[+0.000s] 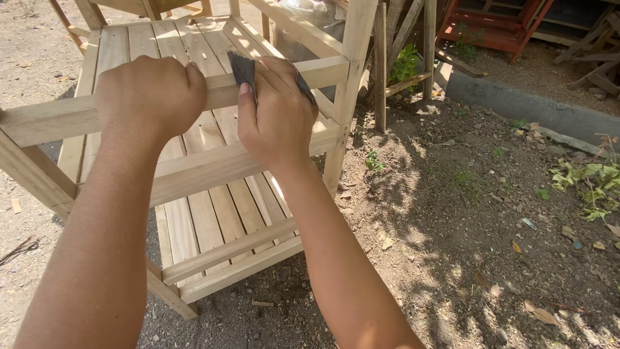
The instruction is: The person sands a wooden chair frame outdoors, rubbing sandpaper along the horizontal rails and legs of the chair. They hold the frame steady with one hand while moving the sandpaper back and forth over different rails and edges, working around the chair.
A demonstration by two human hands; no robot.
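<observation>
Left hand [150, 97] grips wooden rail [48, 119]; right hand [276, 116] presses sandpaper [243, 68] there

Hands: two, a left hand [150, 97] at 10 o'clock and a right hand [276, 113] at 12. Sandpaper sheet [244, 68]: one, dark. Unpainted wooden slatted frame [213, 165]: one. Red-painted wooden frame [494, 26]: one, at 1 o'clock. Concrete kerb [516, 103]: one, at 2 o'clock.
</observation>
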